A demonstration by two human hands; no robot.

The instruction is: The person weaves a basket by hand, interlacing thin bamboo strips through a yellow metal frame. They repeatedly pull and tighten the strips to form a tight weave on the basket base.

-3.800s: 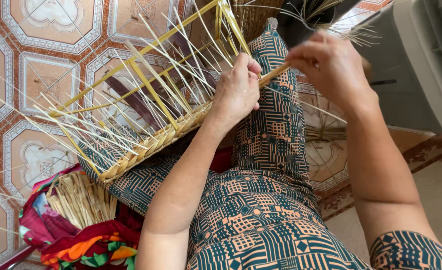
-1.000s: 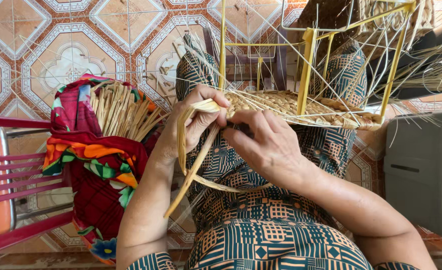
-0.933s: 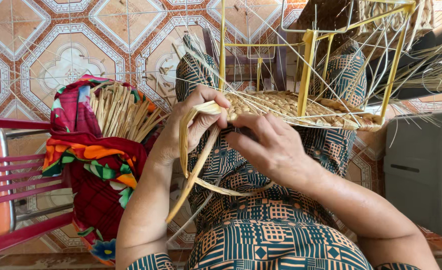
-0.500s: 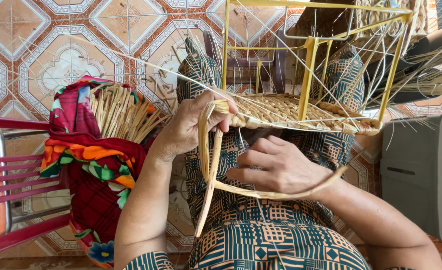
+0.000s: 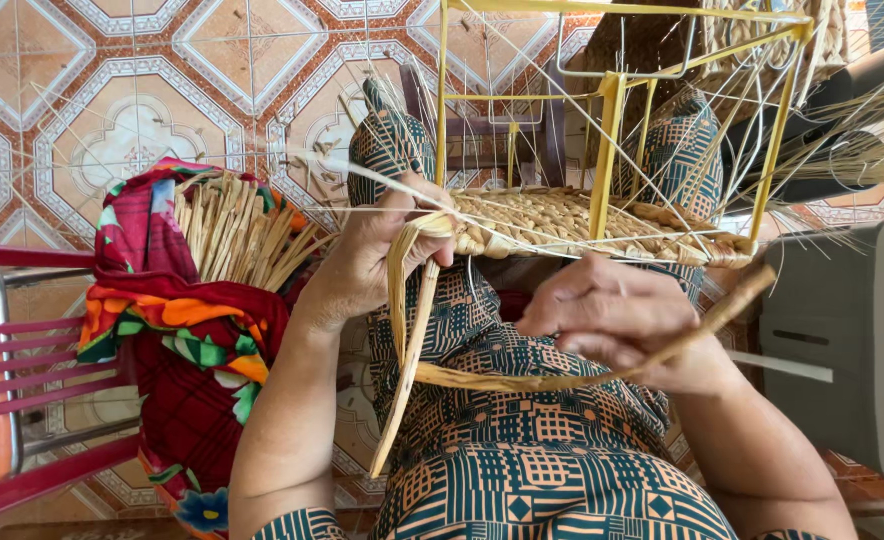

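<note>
On the lap, over the patterned green and orange dress (image 5: 522,470), we see a half-woven basket (image 5: 562,220) with a yellow wire frame (image 5: 607,110) rising above its woven straw base. The base lies across the knees, its near edge toward the person. The left hand (image 5: 377,260) is closed at the near left corner of the basket, thumb and fingers pinching a folded flat straw strip (image 5: 407,330) against the weave; the strip's loose end hangs down over the dress. The right hand (image 5: 612,320) is curled shut around a long straw strand (image 5: 562,378) that runs in a curve from below the left hand, through the fist, and out toward the basket's right corner. The two hands are near each other but apart. Thin pale spokes fan out from the basket's edges in all directions. To the left, just beside the left forearm, a red, orange and green cloth bundle (image 5: 177,330) holds a sheaf of straw stalks (image 5: 232,230). Beyond it stands a red plastic chair (image 5: 32,400) on the patterned tile floor (image 5: 112,90). At the right edge we see a grey plastic casing (image 5: 842,340); no labels are legible on anything
</note>
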